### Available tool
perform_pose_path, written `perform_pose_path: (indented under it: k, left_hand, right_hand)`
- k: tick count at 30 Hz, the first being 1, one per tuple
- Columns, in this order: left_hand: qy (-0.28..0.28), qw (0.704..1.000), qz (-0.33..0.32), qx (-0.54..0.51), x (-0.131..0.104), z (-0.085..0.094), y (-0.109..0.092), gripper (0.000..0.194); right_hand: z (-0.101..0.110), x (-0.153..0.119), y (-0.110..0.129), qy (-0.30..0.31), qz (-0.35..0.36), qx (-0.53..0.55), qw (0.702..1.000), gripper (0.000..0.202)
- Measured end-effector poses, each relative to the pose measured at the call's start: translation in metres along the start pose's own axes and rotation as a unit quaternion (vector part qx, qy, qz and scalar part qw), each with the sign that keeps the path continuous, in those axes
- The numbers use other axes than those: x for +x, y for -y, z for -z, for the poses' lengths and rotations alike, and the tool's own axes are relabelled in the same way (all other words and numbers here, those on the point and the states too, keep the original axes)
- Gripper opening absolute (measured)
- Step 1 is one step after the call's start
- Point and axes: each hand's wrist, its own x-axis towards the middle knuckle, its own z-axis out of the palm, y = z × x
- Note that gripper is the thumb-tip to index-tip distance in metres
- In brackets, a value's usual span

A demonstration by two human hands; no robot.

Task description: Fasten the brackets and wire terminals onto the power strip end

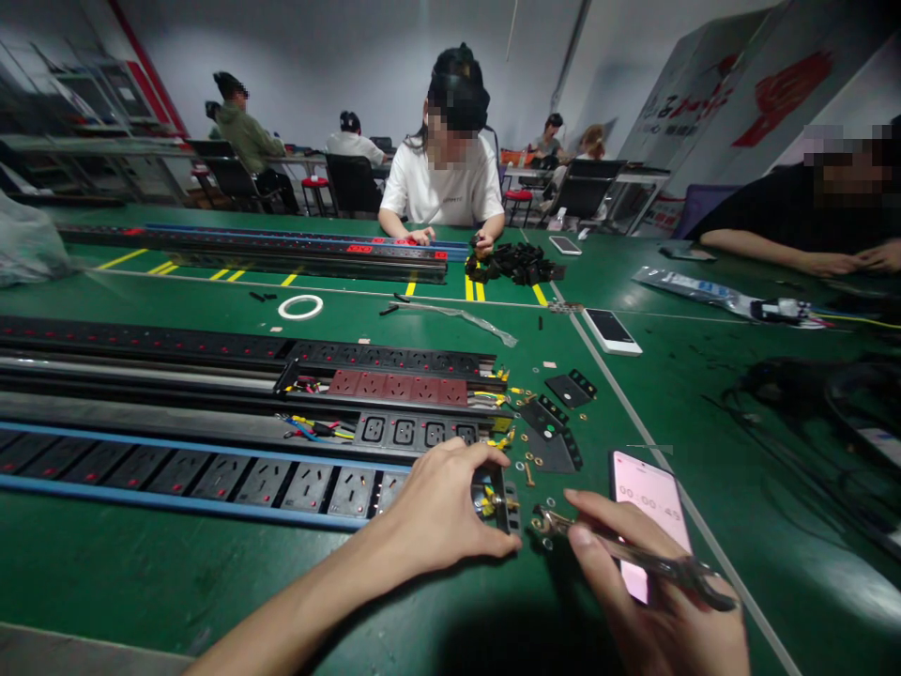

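Blue-edged socket strip [260, 483] lies lengthwise on green worktop [211, 582], right end at left hand [450, 498]; left forearm reaches in diagonally from below, index finger and thumb curved around strip's end, grip clamped on end plate [512, 508]; right hand [654, 587] angles in from lower right, grip closed on wrench [633, 554], wrench head pointing left, just beside end plate; phone [651, 502] partly behind right hand.

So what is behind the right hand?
The pink-screened phone. Its upper part, with timer-style digits, shows, and so does a lower-left patch; the right hand and the wrench cover the rest, so I can't tell what is there.
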Motion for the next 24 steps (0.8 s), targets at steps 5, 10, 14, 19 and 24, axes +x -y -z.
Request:
perform_pose_path:
  k: [5,10,14,19,24]
  left_hand:
    - [-0.003,1.0,-0.006,0.0,0.0,-0.001,0.002,0.063]
    - [-0.003,1.0,-0.012,0.002,0.0,-0.002,0.004,0.063]
    - [-0.005,1.0,-0.015,0.002,0.0,-0.002,0.004,0.063]
    - [-0.003,1.0,-0.021,0.004,0.0,-0.002,0.005,0.064]
    - [0.003,1.0,-0.029,0.005,0.001,-0.002,0.007,0.063]
  right_hand:
    - [-0.01,-0.009,0.001,0.027,0.048,-0.007,0.998,0.011]
    - [-0.01,-0.013,0.003,0.032,0.089,0.041,0.995,0.017]
    - [-0.012,-0.012,0.004,0.042,0.083,0.059,0.994,0.023]
    - [-0.016,-0.015,0.0,0.046,0.095,0.048,0.993,0.026]
    - [-0.022,-0.022,0.001,0.044,0.109,0.051,0.992,0.029]
